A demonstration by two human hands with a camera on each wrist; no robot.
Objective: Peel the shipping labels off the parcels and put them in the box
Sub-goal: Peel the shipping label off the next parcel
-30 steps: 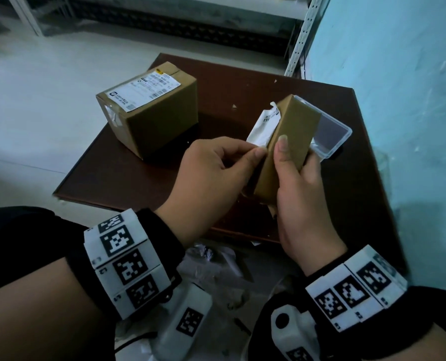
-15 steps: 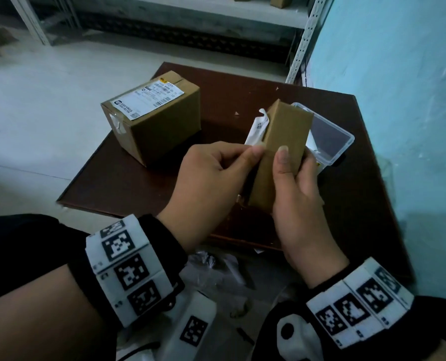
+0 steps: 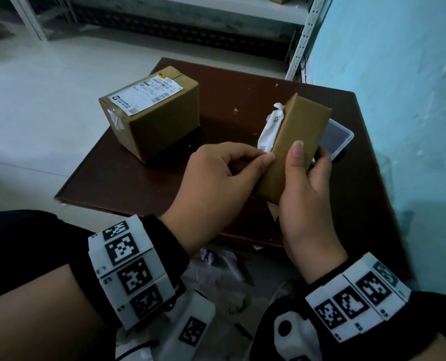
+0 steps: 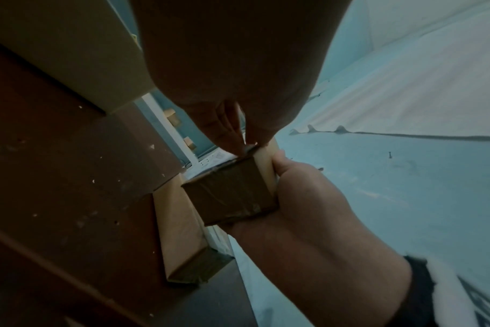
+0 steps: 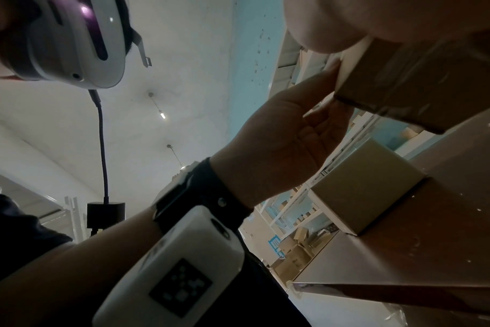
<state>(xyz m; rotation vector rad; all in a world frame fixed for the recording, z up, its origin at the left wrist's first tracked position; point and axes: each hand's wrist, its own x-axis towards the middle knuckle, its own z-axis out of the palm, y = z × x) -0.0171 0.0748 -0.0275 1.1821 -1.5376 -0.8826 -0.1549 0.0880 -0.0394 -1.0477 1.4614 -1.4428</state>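
My right hand (image 3: 305,162) grips a small brown parcel (image 3: 294,142) held tilted above the dark brown table (image 3: 229,105); the same parcel (image 4: 232,194) fills the middle of the left wrist view, and the parcel (image 5: 423,73) shows at the upper right of the right wrist view. A crumpled white shipping label (image 3: 270,131) hangs partly peeled from its left face. My left hand (image 3: 255,162) pinches the label's lower end at the parcel's edge. A bigger parcel (image 3: 159,128) with a flat label (image 3: 146,96) on top stands on the table at the left. A clear plastic box (image 3: 339,139) lies behind the held parcel, mostly hidden.
A turquoise wall (image 3: 398,100) runs close along the table's right side. Metal shelving (image 3: 300,43) stands behind the table. Crumpled plastic wrap (image 3: 224,269) lies on the floor by my knees. The pale floor (image 3: 34,113) spreads out to the left.
The held parcel has turned a little more upright between my hands, and the free label has drawn in closer against its left face. The left fingers keep pinching the label's lower end.
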